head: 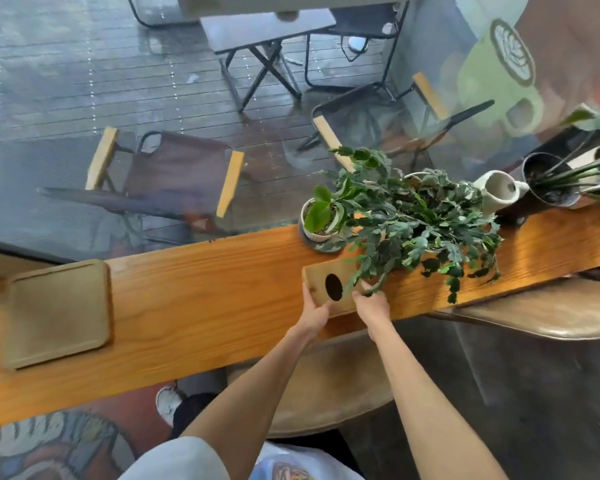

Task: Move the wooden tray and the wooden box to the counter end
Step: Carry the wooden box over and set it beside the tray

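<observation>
A pale wooden tray (58, 315) with rounded corners lies flat at the left end of the long wooden counter (205, 289). A wooden box (317, 284) with a dark oval hole in its top sits mid-counter, partly under the trailing leaves of a plant. My left hand (314, 308) grips the box's left near edge. My right hand (371, 306) holds its right near side, fingers up among the leaves. The far right part of the box is hidden by foliage.
A large trailing green plant (420, 223) and a small white potted plant (321, 216) stand just behind the box. A white jug (497, 190) and a dark pot (548, 181) sit further right. Stools (551, 310) stand below the counter; a window lies beyond.
</observation>
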A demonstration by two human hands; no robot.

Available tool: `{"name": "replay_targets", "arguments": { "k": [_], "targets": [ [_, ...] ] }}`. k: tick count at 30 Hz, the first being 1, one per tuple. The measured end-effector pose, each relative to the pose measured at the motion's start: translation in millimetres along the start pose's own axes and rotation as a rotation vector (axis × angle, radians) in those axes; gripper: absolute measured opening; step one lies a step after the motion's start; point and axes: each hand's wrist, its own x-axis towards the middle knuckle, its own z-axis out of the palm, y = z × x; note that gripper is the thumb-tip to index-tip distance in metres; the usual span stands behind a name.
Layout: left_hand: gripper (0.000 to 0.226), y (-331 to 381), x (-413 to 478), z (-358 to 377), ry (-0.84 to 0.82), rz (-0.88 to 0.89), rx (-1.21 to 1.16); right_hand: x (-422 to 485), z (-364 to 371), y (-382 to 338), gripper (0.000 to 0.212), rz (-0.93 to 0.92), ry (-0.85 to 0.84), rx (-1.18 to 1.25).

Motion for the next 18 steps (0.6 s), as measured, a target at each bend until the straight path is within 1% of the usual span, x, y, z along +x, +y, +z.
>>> {"name": "replay_targets", "arguments": {
  "k": [1, 3, 4, 7, 8, 10, 12, 13, 14, 15, 17, 18],
  "targets": [
    [0.100, -9.4, 6.8, -14.9, 0.035, 0.029, 0.009, -7.3, 10.4, -2.7, 0.049, -0.012, 0.003, -0.013],
    [0.106, -16.3, -2.2, -48.8, 0.108, 0.063, 0.063, -25.7, 35.1, -9.5, 0.048, -0.103, -0.033, -0.071],
    [0.102, -12.1, -18.1, -65.5, 0.168, 0.080, 0.072, -37.3, 49.4, -13.8, 0.047, -0.155, -0.057, -0.091],
    [0.070, -6.5, -61.7, -121.3, 0.347, 0.159, 0.072, -79.3, 99.4, -26.4, 0.049, -0.232, -0.141, -0.060],
    [0.064, -9.2, -74.2, -143.0, 0.402, 0.187, 0.061, -94.7, 117.5, -30.0, 0.050, -0.248, -0.180, -0.050],
    [0.056, -15.3, -103.6, -188.4, 0.491, 0.235, 0.005, -125.4, 154.6, -35.0, 0.051, -0.275, -0.288, -0.037],
    [0.052, -25.5, -133.4, -240.1, 0.548, 0.244, -0.041, -158.6, 191.6, -41.0, 0.052, -0.287, -0.398, -0.011],
    [0.053, -33.2, -148.3, -268.4, 0.560, 0.227, -0.074, -175.5, 209.3, -44.6, 0.052, -0.294, -0.453, 0.006],
    [0.059, -43.9, -160.1, -298.1, 0.561, 0.203, -0.123, -191.8, 227.4, -48.0, 0.051, -0.306, -0.506, 0.010],
    [0.070, -55.0, -171.3, -327.8, 0.552, 0.175, -0.164, -207.9, 245.3, -51.1, 0.050, -0.323, -0.554, -0.002],
    [0.087, -72.5, -198.8, -377.0, 0.500, 0.136, -0.264, -240.3, 281.3, -57.1, 0.045, -0.369, -0.655, -0.026],
    [0.089, -77.0, -215.4, -394.9, 0.456, 0.130, -0.328, -255.5, 299.2, -59.2, 0.043, -0.388, -0.707, -0.031]
  ]
}}
